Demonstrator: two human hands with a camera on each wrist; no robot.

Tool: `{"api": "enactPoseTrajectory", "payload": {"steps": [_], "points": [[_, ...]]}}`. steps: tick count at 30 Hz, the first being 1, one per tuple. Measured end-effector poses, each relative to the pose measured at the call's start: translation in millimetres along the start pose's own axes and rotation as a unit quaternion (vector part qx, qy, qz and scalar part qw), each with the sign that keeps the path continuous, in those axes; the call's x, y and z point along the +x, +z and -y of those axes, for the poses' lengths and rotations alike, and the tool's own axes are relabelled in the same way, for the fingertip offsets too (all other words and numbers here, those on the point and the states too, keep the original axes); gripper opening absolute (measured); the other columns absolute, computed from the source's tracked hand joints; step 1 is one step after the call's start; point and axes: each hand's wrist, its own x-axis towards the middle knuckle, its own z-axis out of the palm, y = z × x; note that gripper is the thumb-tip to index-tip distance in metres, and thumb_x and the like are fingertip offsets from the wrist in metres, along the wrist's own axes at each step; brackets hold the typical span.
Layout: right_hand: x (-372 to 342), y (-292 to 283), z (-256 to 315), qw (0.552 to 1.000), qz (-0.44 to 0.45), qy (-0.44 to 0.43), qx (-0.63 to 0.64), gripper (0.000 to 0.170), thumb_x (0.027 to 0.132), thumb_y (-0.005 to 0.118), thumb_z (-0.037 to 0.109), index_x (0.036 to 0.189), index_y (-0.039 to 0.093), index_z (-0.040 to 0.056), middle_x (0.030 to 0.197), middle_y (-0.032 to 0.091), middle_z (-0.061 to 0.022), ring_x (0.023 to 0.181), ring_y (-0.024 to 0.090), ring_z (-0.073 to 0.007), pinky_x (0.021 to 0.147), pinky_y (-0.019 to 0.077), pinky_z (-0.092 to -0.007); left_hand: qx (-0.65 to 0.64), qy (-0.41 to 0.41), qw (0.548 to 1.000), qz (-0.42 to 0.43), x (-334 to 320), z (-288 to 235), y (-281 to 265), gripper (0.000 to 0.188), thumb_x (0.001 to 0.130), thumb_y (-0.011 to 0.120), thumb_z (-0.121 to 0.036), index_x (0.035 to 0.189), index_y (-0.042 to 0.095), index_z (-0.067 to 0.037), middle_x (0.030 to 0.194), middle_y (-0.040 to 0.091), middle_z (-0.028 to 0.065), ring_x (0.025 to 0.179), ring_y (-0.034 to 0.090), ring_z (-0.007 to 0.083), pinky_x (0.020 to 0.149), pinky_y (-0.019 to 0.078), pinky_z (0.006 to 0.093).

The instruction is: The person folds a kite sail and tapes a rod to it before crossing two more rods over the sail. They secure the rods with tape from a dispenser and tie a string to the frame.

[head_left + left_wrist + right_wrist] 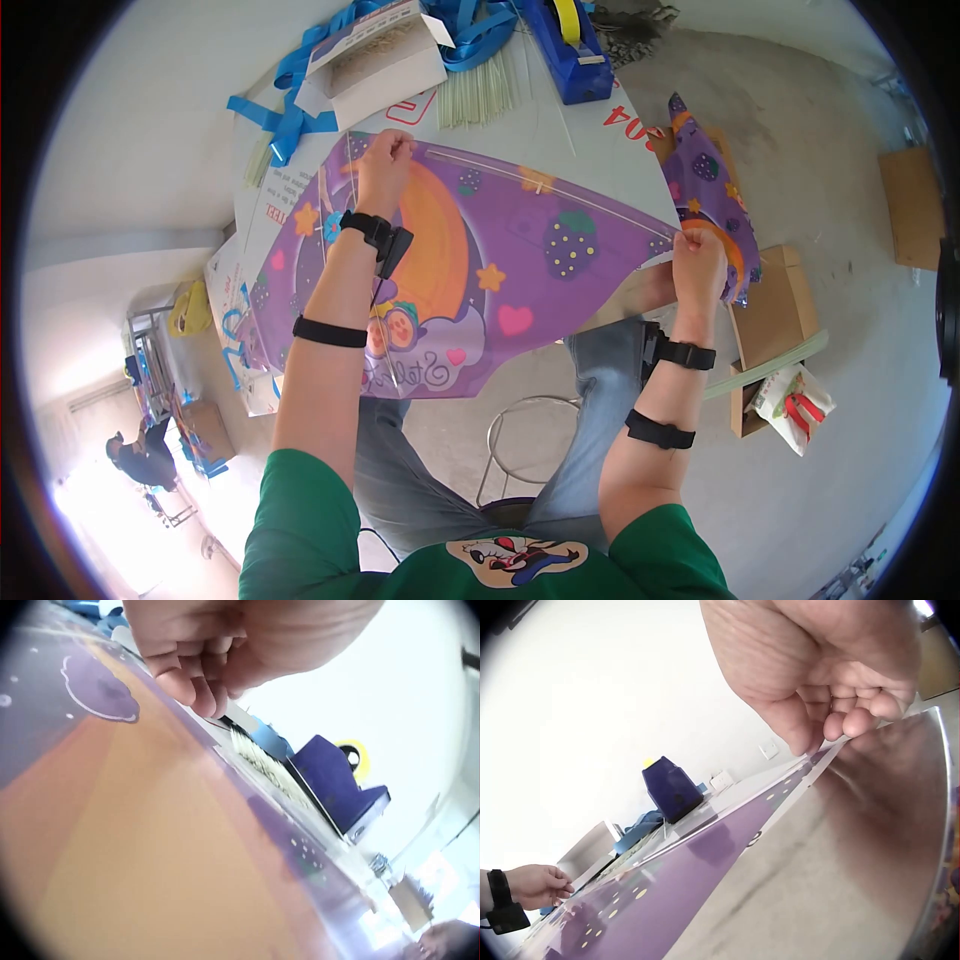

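Observation:
A purple kite (540, 270) of thin, shiny film, printed with stars, hearts and strawberries, spreads from the table over the person's lap. A thin rod (590, 205) runs along its far edge, with a yellowish cross-shaped patch (538, 180) partway along. At the kite's top, the left hand (383, 178) pinches the far edge beside the rod's left end, fingers curled. The right hand (700, 265) grips the right-hand corner between thumb and fingertips. From the right wrist, a clear film strip (892, 795) shows below that right hand.
Along the table's (630, 150) far side are an open white box (400, 95), blue ribbon (290, 125), a bundle of thin sticks (478, 95) and a blue tape dispenser (575, 70). Another purple kite (700, 170) lies at right, above cardboard boxes (770, 310). A stool (535, 440) stands below.

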Motion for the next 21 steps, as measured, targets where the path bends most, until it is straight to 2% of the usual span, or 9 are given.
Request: {"api": "enactPoseTrajectory", "payload": {"steps": [1, 3, 6, 10, 12, 13, 15, 19, 21], "points": [[1, 0, 0, 1.000, 0.001, 0.003, -0.003, 0.012, 0.079, 0.065, 0.018, 0.080, 0.064, 0.0057, 0.083, 0.062, -0.0078, 0.081, 0.061, -0.0258, 0.073, 0.0474, -0.0366, 0.000, -0.001, 1.000, 0.000, -4, -1, 0, 0.011, 0.089, 0.052, -0.005, 0.098, 0.058, -0.002, 0.083, 0.064, 0.0094, 0.075, 0.063, 0.0193, 0.068, 0.0500, 0.0312], [1, 0, 0, 1.000, 0.002, 0.005, -0.005, 0.012, 0.079, 0.065, 0.018, 0.080, 0.064, 0.0056, 0.084, 0.062, -0.0079, 0.082, 0.061, -0.0257, 0.073, 0.0475, -0.0366, 0.077, 0.073, 0.994, 0.020, -12, -2, 0, 0.019, 0.086, 0.048, 0.000, 0.102, 0.058, -0.003, 0.088, 0.064, 0.0132, 0.084, 0.062, 0.0277, 0.075, 0.0489, 0.0357], [0, -2, 2, 1.000, 0.005, 0.004, -0.002, 0.012, 0.079, 0.065, 0.017, 0.080, 0.064, 0.0053, 0.084, 0.062, -0.0080, 0.082, 0.060, -0.0260, 0.073, 0.0475, -0.0368, 0.111, 0.093, 0.989, 0.044, -23, -11, -4, 0.025, 0.085, 0.046, 0.002, 0.105, 0.059, -0.004, 0.095, 0.063, 0.0158, 0.090, 0.060, 0.0319, 0.077, 0.0483, 0.0374], [0, -2, -1, 1.000, 0.016, 0.014, 0.000, 0.010, 0.079, 0.065, 0.016, 0.081, 0.064, 0.0063, 0.084, 0.062, -0.0080, 0.083, 0.061, -0.0265, 0.073, 0.0474, -0.0373, 0.120, 0.044, 0.989, 0.079, -26, -3, -3, 0.023, 0.091, 0.048, -0.005, 0.112, 0.059, -0.004, 0.104, 0.064, 0.0152, 0.099, 0.061, 0.0287, 0.086, 0.0474, 0.0350], [2, -2, -9, 0.999, 0.014, 0.031, -0.003, 0.009, 0.079, 0.064, 0.016, 0.081, 0.064, 0.0068, 0.085, 0.062, -0.0080, 0.083, 0.061, -0.0268, 0.074, 0.0474, -0.0374, 0.116, 0.140, 0.983, 0.020, -23, 20, 7, 0.026, 0.087, 0.050, -0.005, 0.110, 0.060, -0.005, 0.099, 0.064, 0.0151, 0.090, 0.061, 0.0286, 0.079, 0.0490, 0.0347], [0, 1, -7, 1.000, 0.009, 0.008, -0.013, 0.009, 0.080, 0.064, 0.016, 0.082, 0.064, 0.0070, 0.086, 0.062, -0.0082, 0.084, 0.061, -0.0273, 0.074, 0.0474, -0.0377, 0.103, 0.142, 0.984, 0.026, -21, 22, 10, 0.026, 0.087, 0.050, -0.005, 0.110, 0.060, -0.005, 0.099, 0.064, 0.0151, 0.090, 0.061, 0.0286, 0.079, 0.0490, 0.0347], [-1, 3, -5, 0.999, -0.001, -0.012, -0.031, 0.009, 0.080, 0.063, 0.015, 0.083, 0.064, 0.0072, 0.087, 0.062, -0.0085, 0.084, 0.061, -0.0277, 0.074, 0.0475, -0.0380, 0.058, 0.008, 0.997, 0.042, -11, 21, 8, 0.024, 0.088, 0.055, -0.012, 0.108, 0.062, -0.003, 0.095, 0.065, 0.0137, 0.085, 0.063, 0.0236, 0.078, 0.0496, 0.0327], [-1, 4, -4, 1.000, -0.016, -0.001, 0.010, 0.008, 0.079, 0.061, 0.013, 0.084, 0.064, 0.0069, 0.087, 0.062, -0.0092, 0.085, 0.061, -0.0283, 0.074, 0.0477, -0.0381, 0.036, -0.066, 0.996, 0.056, 4, 26, 11, 0.025, 0.087, 0.061, -0.018, 0.104, 0.064, 0.000, 0.089, 0.067, 0.0102, 0.080, 0.062, 0.0178, 0.074, 0.0495, 0.0299], [-1, 4, -3, 0.999, -0.015, 0.004, 0.028, 0.008, 0.079, 0.060, 0.012, 0.084, 0.064, 0.0069, 0.087, 0.062, -0.0092, 0.085, 0.061, -0.0284, 0.073, 0.0478, -0.0381, 0.000, -0.099, 0.990, 0.098, 12, 34, 11, 0.027, 0.084, 0.066, -0.020, 0.100, 0.065, 0.001, 0.086, 0.067, 0.0072, 0.078, 0.061, 0.0139, 0.072, 0.0489, 0.0272]]}}
